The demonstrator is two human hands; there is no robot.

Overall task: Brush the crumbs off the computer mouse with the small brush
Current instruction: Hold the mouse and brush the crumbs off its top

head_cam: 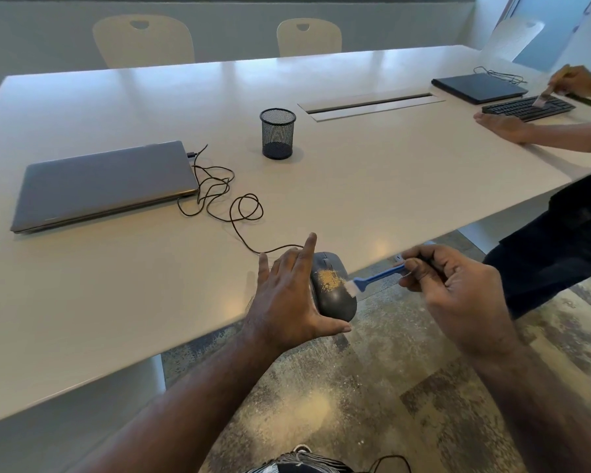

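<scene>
The mouse [333, 291] lies at the near edge of the table [355, 186], between the two hands, with its near end jutting over the edge. A patch of tan crumbs [327, 278] sits on its top, toward the left side. The left hand [287, 295] is spread with straight fingers against the mouse's left flank, thumb under its near end, index finger pointing away toward the far side. The right hand [458, 288] hangs off the table edge, just right of the mouse, fingers curled and pinching the blue handle of the brush [372, 278]. The brush reaches leftward, and its white bristles touch the mouse's right side, just beside the crumbs.

A dark cable [232, 203] runs in loops from the mouse to a closed grey laptop [106, 182] on the far left. Farther back, near the middle, stands a black mesh cup [277, 133]. At the far right, another person's hand [572, 80] holds a brush over a black keyboard [529, 108], beside a second closed laptop [478, 87]. Pale chairs [144, 40] stand along the far side.
</scene>
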